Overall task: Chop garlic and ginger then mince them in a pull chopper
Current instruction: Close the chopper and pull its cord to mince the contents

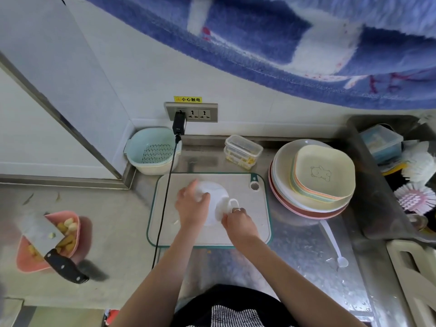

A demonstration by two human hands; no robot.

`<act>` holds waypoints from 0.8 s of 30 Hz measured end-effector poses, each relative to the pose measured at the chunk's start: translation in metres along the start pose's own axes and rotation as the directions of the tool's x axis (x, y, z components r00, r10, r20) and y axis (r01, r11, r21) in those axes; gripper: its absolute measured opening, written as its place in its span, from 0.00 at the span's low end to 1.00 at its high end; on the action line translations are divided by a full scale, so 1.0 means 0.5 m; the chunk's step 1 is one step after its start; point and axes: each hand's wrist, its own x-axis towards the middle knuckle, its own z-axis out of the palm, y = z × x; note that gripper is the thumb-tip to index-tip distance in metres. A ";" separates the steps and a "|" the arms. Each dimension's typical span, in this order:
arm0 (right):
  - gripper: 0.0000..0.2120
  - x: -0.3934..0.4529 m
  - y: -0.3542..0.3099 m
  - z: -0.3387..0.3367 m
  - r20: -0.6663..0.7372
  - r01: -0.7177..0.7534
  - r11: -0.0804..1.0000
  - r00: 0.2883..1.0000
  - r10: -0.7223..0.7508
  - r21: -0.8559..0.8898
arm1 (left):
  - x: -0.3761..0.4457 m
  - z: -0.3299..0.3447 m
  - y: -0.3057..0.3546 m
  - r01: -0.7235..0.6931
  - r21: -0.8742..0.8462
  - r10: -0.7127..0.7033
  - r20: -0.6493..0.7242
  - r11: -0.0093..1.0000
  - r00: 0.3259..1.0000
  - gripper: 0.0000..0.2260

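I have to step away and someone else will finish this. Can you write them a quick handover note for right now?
Left hand: pressing down on the lid of the white pull chopper, which stands on the cutting board.
Right hand: fingers curled at the chopper's pull handle.
Cleaver: resting across the pink bowl at the left, which holds garlic and ginger pieces.
Done: the knife is set aside and the board shows only scraps, so chopping looks paused or over.
Left: pull the cord to mince; the chopper's contents cannot be seen. The bowl's pieces may still need processing.
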 end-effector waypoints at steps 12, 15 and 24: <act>0.17 -0.006 -0.015 -0.004 -0.034 0.082 0.991 0.996 -0.086 -0.104 | -0.006 -0.004 -0.003 -0.541 0.523 0.234 0.541 0.659 0.808 0.40; 0.10 -0.031 0.087 -0.036 -0.025 0.029 0.990 0.999 -0.032 -0.139 | 0.009 -0.010 -0.010 -0.485 0.562 0.193 0.500 0.670 0.845 0.43; 0.11 -0.093 0.239 -0.051 -0.141 -0.221 0.970 0.968 0.206 -0.103 | 0.033 -0.025 -0.027 -0.486 0.592 0.222 0.464 0.643 0.858 0.45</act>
